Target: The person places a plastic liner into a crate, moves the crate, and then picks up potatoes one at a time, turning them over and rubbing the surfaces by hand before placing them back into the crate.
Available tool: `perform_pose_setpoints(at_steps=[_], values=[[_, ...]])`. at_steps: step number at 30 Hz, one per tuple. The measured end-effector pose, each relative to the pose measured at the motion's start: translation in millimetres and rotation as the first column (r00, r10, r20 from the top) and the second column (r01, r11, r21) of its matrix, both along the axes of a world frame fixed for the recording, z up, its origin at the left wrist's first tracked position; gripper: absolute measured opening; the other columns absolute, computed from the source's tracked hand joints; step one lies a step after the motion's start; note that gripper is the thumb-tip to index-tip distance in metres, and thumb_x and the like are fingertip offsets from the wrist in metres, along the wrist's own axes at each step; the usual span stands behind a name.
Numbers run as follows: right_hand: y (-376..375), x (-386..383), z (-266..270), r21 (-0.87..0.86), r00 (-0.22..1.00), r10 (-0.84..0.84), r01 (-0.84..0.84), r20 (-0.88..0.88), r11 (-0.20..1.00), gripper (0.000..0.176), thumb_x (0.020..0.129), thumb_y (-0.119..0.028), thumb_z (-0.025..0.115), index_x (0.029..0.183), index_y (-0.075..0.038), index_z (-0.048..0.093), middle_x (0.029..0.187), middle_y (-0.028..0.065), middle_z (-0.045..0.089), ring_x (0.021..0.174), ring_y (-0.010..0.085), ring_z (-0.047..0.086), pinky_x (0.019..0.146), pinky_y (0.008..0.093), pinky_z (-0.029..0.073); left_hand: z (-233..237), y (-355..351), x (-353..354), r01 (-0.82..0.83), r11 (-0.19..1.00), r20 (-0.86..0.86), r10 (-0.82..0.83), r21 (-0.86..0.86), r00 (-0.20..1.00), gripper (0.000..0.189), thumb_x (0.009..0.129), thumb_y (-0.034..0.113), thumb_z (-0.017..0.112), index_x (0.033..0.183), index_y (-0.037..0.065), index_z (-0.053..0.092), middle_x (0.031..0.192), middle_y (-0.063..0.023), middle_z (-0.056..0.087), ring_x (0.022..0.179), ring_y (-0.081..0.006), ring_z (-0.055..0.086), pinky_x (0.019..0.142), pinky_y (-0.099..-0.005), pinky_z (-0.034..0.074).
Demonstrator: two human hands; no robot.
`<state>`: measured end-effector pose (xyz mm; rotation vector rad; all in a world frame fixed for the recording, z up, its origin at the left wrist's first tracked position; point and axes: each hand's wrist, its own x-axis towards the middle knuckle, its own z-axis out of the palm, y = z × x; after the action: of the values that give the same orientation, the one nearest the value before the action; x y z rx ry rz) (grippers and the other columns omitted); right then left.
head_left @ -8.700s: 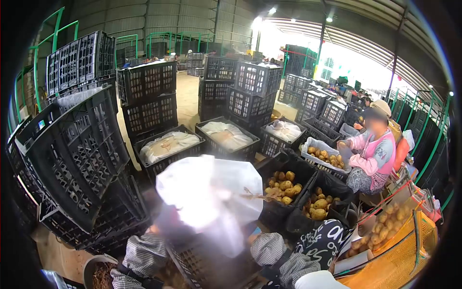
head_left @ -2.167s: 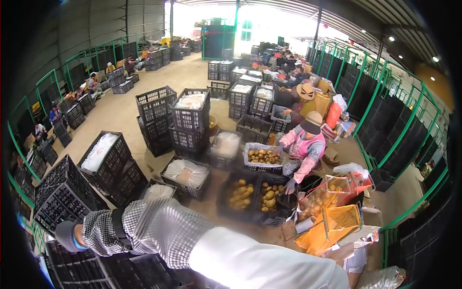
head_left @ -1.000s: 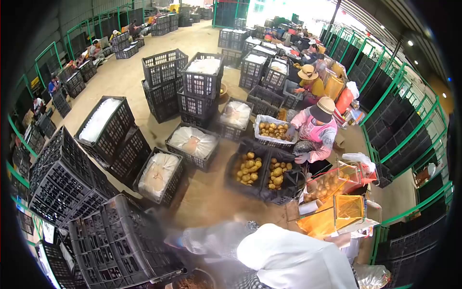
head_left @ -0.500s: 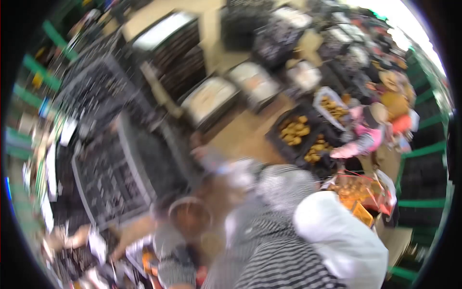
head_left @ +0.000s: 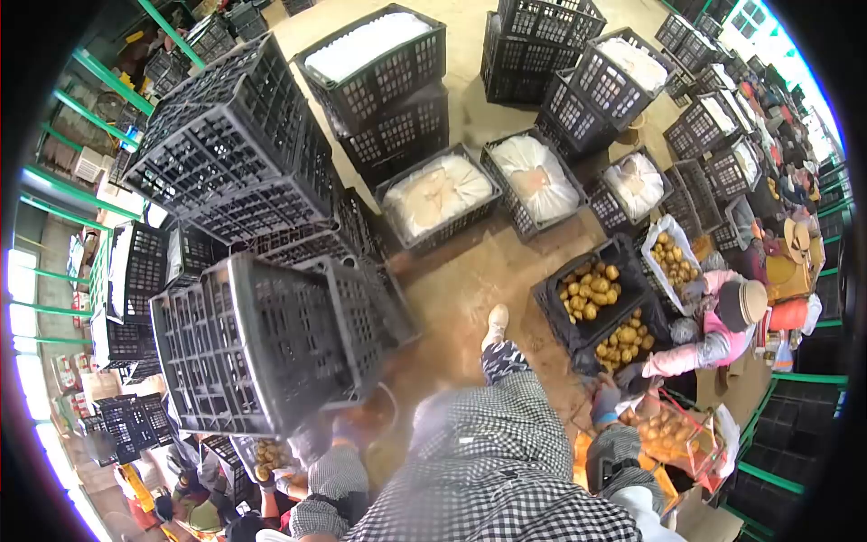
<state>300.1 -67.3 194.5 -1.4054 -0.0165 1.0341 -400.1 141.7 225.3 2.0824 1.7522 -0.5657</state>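
Note:
A black slatted plastic crate [head_left: 257, 343] stands tilted close to me on the left, in front of a stack of similar crates. At its lower edge is my left hand [head_left: 340, 430], closed on the crate, with its fingers partly hidden. My right hand [head_left: 605, 403], in a bluish glove, reaches out on the right with its fingers extended. It is nearest the front corner of a black-lined crate of potatoes [head_left: 623, 343] and a red-edged net bag of potatoes [head_left: 666, 429]. Nothing shows in that hand.
Another person [head_left: 722, 321] in a pink vest and hat bends over the potato crates at right. White-lined filled crates [head_left: 440, 197] stand ahead on the brown floor [head_left: 452, 280], with tall crate stacks [head_left: 388, 113] behind. More people work at lower left.
My right hand has moved from beside the tilted crate to the potato crates at right. My left hand stays at the tilted crate. The view has turned and become sharper.

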Motion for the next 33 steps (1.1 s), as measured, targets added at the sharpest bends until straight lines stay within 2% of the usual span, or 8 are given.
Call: perform_pose_setpoints(at_steps=[2,9,13,15,17,22,26,33], values=[[64.7,-12.6,30.6,-0.374,0.992,-0.124,0.118,0.008,0.92,0.04,0.095,-0.007,0.04,0.132,-0.007,0.054,0.12,0.0138,0.062,0.089,0.03,0.067,0.069,0.0402,0.056,8.1,11.6,21.5,-0.214,0.952,0.23,0.263,-0.219,0.937,0.039,0.093,0.038,0.057,0.116,0.008,0.064,0.117,-0.0162,0.065,0.111,-0.029,0.063,0.086,-0.0412,0.053],[305.4,82.9,-31.0,-0.142,0.698,0.496,-0.501,0.517,0.854,0.036,0.097,-0.008,0.046,0.132,-0.005,0.055,0.114,0.0121,0.065,0.092,0.027,0.068,0.074,0.0373,0.057,62.0,53.4,137.1,-0.242,0.433,0.352,0.881,-0.868,0.315,0.042,0.088,0.037,0.065,0.121,0.01,0.061,0.115,-0.0135,0.064,0.111,-0.0293,0.06,0.094,-0.0421,0.047],[505.2,61.2,103.0,0.024,0.893,0.449,-0.448,-0.023,0.893,0.035,0.096,-0.007,0.049,0.131,-0.005,0.056,0.115,0.0121,0.065,0.094,0.0256,0.068,0.08,0.036,0.056,71.6,75.1,198.2,-0.399,0.29,0.358,0.928,-0.87,-0.105,0.042,0.083,0.034,0.073,0.116,0.01,0.063,0.105,-0.0129,0.066,0.101,-0.0301,0.063,0.091,-0.0407,0.048],[590.0,52.2,135.4,0.113,0.859,0.512,-0.512,0.028,0.852,0.038,0.096,-0.007,0.049,0.133,-0.004,0.055,0.121,0.013,0.063,0.097,0.0264,0.068,0.083,0.037,0.056,57.3,113.1,216.0,-0.395,0.837,0.701,0.539,-0.379,0.468,0.041,0.079,0.031,0.077,0.11,0.008,0.064,0.101,-0.0148,0.066,0.094,-0.033,0.063,0.085,-0.0403,0.05],[659.6,53.8,166.3,0.069,0.776,0.63,-0.631,0.046,0.773,0.041,0.095,-0.004,0.047,0.137,-0.002,0.052,0.128,0.0157,0.058,0.104,0.0273,0.065,0.089,0.0379,0.054,32.4,157.6,236.3,-0.378,0.903,0.748,0.393,-0.205,0.534,0.035,0.08,0.029,0.074,0.105,0.008,0.063,0.096,-0.0145,0.065,0.089,-0.0325,0.063,0.08,-0.039,0.051],[775.3,95.6,207.3,0.15,0.752,0.612,-0.653,0.243,0.742,0.044,0.092,-0.003,0.051,0.136,-0.003,0.053,0.124,0.0128,0.061,0.105,0.024,0.064,0.092,0.0372,0.054,-1.4,382.1,262.0,-0.265,0.341,0.432,0.734,-0.902,-0.524,0.018,0.098,0.027,0.046,0.099,0.015,0.059,0.083,-0.0053,0.057,0.08,-0.0207,0.058,0.067,-0.0332,0.046],[810.2,133.0,283.7,0.082,0.776,0.463,-0.544,0.428,0.835,0.042,0.094,-0.007,0.046,0.135,0.001,0.052,0.13,0.0182,0.057,0.112,0.0284,0.062,0.097,0.0375,0.052,115.8,552.5,334.2,-0.5,0.185,0.457,0.736,-0.846,-0.5,0.031,0.102,0.032,0.049,0.122,0.012,0.062,0.112,-0.0054,0.066,0.1,-0.0197,0.061,0.087,-0.0291,0.047],[902.3,155.9,319.1,0.1,0.826,0.312,-0.4,0.469,0.911,0.04,0.097,-0.007,0.045,0.135,0.002,0.052,0.13,0.0197,0.056,0.112,0.0303,0.06,0.098,0.0394,0.051,159.9,695.5,354.9,-0.729,0.531,0.861,0.484,-0.433,-0.159,0.029,0.095,0.014,0.058,0.122,0.008,0.066,0.084,0.0037,0.061,0.061,-0.0042,0.042,0.051,-0.0211,0.036]])
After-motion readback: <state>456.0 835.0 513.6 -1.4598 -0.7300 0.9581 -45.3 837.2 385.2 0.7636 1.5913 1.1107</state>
